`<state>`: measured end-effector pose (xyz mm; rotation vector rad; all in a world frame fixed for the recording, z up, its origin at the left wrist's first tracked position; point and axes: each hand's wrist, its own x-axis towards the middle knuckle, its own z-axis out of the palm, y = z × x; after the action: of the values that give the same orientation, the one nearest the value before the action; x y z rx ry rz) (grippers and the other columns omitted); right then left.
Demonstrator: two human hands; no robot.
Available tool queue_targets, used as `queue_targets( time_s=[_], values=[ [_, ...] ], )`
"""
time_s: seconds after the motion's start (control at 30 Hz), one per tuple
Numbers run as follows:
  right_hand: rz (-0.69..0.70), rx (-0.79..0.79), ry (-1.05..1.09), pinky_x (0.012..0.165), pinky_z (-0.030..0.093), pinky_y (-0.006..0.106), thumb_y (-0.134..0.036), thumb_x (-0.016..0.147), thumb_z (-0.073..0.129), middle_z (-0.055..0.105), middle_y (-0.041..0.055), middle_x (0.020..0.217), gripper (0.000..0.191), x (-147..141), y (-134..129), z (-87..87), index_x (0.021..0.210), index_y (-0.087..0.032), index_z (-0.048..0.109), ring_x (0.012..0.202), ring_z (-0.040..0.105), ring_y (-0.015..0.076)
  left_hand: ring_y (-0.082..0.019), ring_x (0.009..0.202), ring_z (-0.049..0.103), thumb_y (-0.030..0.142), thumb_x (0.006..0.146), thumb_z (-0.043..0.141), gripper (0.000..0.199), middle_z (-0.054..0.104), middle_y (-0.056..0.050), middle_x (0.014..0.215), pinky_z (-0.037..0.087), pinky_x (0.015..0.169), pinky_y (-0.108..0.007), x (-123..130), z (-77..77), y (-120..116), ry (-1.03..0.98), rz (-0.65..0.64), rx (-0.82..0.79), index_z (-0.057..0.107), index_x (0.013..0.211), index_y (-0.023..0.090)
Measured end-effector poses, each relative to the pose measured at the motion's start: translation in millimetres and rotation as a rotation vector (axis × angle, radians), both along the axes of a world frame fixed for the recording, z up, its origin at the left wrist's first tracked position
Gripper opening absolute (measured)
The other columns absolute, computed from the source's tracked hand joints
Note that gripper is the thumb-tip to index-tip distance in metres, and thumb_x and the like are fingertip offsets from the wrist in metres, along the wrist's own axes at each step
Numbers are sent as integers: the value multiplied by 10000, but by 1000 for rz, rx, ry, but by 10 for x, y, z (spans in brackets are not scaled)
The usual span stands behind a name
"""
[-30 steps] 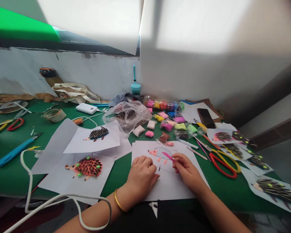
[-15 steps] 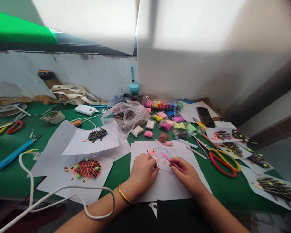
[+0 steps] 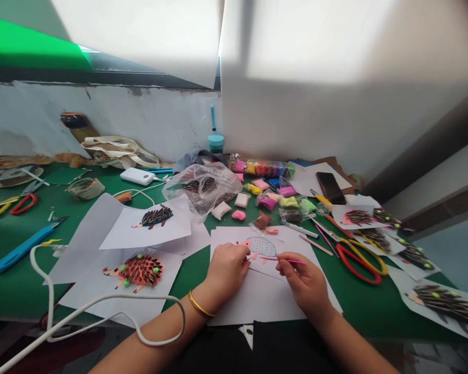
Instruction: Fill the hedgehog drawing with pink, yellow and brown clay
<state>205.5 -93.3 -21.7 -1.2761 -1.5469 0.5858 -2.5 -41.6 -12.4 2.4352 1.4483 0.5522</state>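
A white sheet (image 3: 253,304) lies in front of me, bearing a hedgehog picture (image 3: 262,246) with a blue dotted body, a pink clay face and pink feet. My left hand (image 3: 228,270) rests on the paper at the picture's left, its fingers bent together near the face; what they hold, if anything, is hidden. In my right hand (image 3: 306,283) is a thin pink tool (image 3: 292,261), pinched between thumb and fingers. The tool's tip points left, by the hedgehog's feet and lower edge.
Packets of coloured clay (image 3: 267,201) lie behind the paper. Red-and-yellow scissors (image 3: 361,259) and more hedgehog pictures are at right. At left are a finished orange hedgehog (image 3: 140,270), a blue cutter (image 3: 21,250) and a white cable (image 3: 109,297).
My right hand has turned and shifted slightly right, and the pink tool now lies nearly level instead of slanting. My left hand has moved slightly left.
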Motion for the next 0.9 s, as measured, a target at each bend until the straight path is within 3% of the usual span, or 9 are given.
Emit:
queue_targets(
  time_s=[0.2,0.53,0.9],
  values=[
    [-12,14,-125,624,493,265,-277,951,502,656,-13,719,121,-79,-31,-31,872,-222,575,636,626,143,-214,856,613,196,839,639,29,690,-30,853,408,775,-343,1,-18,2,27,-14,-13,658,854,211],
    [73,43,-212,787,531,352,-231,955,459,700,60,946,191,-89,-8,-54,1080,-227,603,861,667,208,-214,853,623,194,876,607,105,706,-37,841,433,794,-354,3,-21,-4,-21,-67,12,701,833,206],
    [103,49,-241,758,519,333,-191,934,479,687,44,895,158,-118,17,-19,1010,-226,612,840,648,197,-213,866,628,164,858,622,87,707,-30,868,438,805,-360,-9,-55,-3,-55,-48,35,693,885,207]
  ],
)
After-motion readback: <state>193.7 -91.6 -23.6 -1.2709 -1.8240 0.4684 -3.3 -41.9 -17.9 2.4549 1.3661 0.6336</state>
